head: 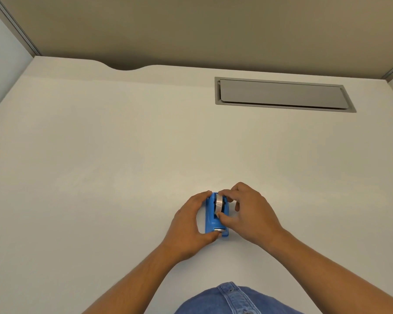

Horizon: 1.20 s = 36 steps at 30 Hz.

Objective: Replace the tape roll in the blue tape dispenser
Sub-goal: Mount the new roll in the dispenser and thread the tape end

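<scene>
nearest us, at the bottom edge, we see a blue denim shirt (234, 299) with a collar and snap buttons. two bare forearms reach forward from it over the white desk (100, 155).

the blue tape dispenser (210, 217) sits on the desk in the near middle, its long axis running near to far, the metal cutter (219, 229) at its near end. we see the tape roll (219, 203) standing on edge in the dispenser's slot, clear and shiny.

the left hand (188, 225) cups the dispenser from the left: fingers curl onto the far top corner, thumb presses at the near end right by the cutter. so it is closed around the dispenser body.

the right hand (250, 211) comes in from the right. its thumb touches the near side of the roll and a fingertip rests on the far top of the roll, pinching the roll between them; the other fingers are curled loosely beside the dispenser.

farther off, to the right, a grey rectangular cable hatch (281, 95) is set flush in the desk. the far desk edge has a curved notch (125, 68) left of middle. beyond it stands a tan partition (191, 26).
</scene>
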Each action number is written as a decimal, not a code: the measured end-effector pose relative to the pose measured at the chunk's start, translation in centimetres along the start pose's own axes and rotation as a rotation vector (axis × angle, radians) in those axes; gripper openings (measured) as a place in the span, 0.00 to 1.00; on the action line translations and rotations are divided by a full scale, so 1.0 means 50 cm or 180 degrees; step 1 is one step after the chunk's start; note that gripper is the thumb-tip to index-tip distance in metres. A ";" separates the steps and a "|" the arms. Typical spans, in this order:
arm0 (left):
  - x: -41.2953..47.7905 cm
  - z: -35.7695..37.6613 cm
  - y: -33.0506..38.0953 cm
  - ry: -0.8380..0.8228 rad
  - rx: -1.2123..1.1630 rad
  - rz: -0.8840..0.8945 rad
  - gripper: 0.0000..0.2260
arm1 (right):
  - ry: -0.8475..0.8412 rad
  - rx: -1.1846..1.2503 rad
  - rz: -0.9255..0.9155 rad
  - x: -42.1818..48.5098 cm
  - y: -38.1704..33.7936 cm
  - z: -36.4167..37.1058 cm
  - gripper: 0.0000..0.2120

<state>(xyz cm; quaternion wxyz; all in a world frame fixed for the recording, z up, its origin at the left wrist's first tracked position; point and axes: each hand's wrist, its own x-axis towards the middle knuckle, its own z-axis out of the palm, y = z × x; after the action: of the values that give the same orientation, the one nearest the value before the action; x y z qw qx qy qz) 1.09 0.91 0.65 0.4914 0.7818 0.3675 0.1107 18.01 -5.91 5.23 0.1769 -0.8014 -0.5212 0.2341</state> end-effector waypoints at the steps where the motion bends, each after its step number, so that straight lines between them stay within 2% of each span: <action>1: 0.000 0.000 -0.001 -0.0002 0.0002 0.0007 0.39 | -0.0011 0.0012 0.0001 -0.001 -0.001 0.000 0.23; 14: 0.000 0.006 -0.009 -0.0001 0.0060 0.0077 0.38 | -0.0117 -0.0193 -0.0118 -0.005 -0.012 -0.010 0.20; 22: 0.006 -0.002 -0.007 -0.0048 0.0052 0.0065 0.40 | -0.0034 0.0123 0.0048 -0.027 -0.006 -0.010 0.22; 25: 0.005 -0.008 0.004 -0.0101 0.0057 0.0003 0.41 | -0.0055 0.0266 0.0038 -0.030 -0.007 -0.016 0.19; 27: 0.003 -0.013 0.014 0.0032 -0.0059 -0.0030 0.39 | -0.0048 0.0373 0.0042 -0.027 -0.010 -0.018 0.16; 30: 0.009 -0.023 0.031 0.0244 -0.0046 0.0171 0.29 | 0.0063 0.0500 0.0012 -0.020 -0.009 -0.018 0.07; 33: 0.017 -0.024 0.045 0.0214 0.0157 0.0331 0.18 | 0.0137 0.0671 0.0003 -0.015 -0.004 -0.015 0.05; 36: 0.021 -0.022 0.049 0.0403 0.0205 0.0218 0.13 | 0.0161 0.0837 0.0052 -0.008 0.001 -0.014 0.06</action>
<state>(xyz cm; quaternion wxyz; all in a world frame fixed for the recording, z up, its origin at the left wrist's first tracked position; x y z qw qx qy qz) 2.38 1.77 3.07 0.4377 0.8008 0.3742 0.1647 18.28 -6.30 5.87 0.2916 -0.7811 -0.4748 0.2816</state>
